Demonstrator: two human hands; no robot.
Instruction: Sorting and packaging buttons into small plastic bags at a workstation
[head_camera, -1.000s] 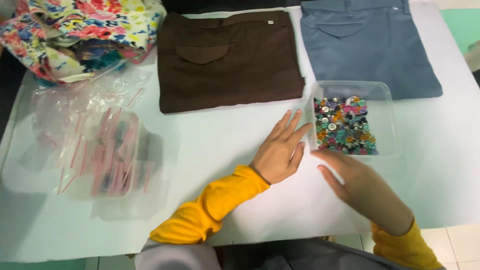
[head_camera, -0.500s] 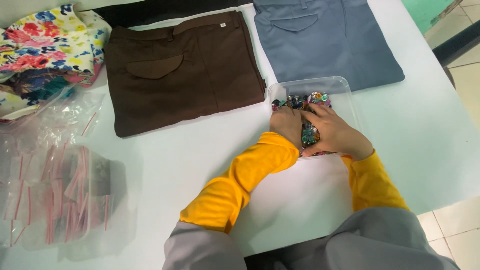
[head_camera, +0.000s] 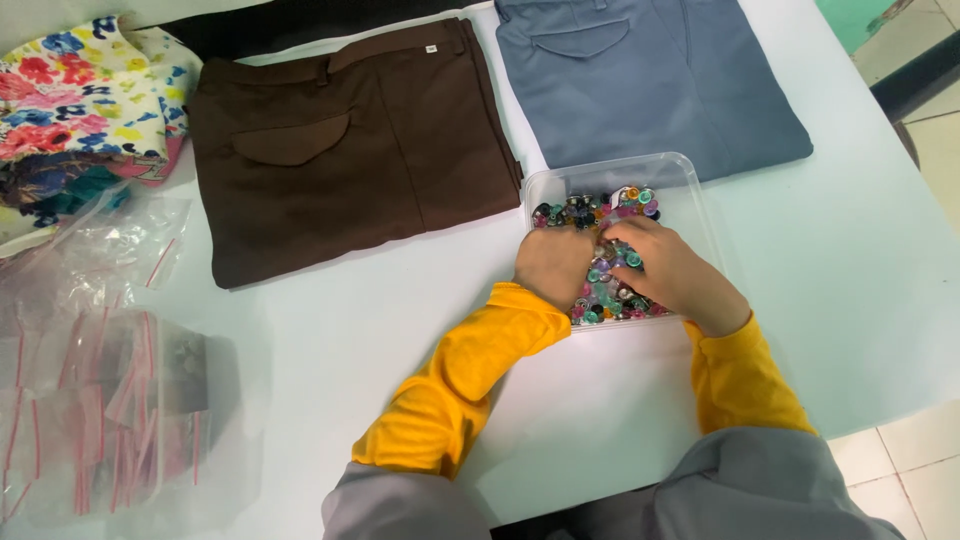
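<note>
We take the clear rectangular plastic tray (head_camera: 690, 185) as the reference point on the white table (head_camera: 850, 300). Nearest to us, both yellow sleeves (head_camera: 470, 375) run from the grey garment at the lower edge up to the tray. The left hand (head_camera: 555, 265) rests inside the tray's near left part, fingers curled down into the small multicoloured round beads (head_camera: 600, 290); we cannot tell whether it grips any. The right hand (head_camera: 675, 275) lies in the tray's near right part, fingertips pinched narrow among the beads. Well to the left of the tray lies a heap of clear zip bags with red strips (head_camera: 100, 400). Just beyond the tray lie folded blue-grey trousers (head_camera: 640, 80), beyond it to the left folded brown trousers (head_camera: 350, 140), and farthest left a floral multicoloured cloth (head_camera: 80, 90).
</note>
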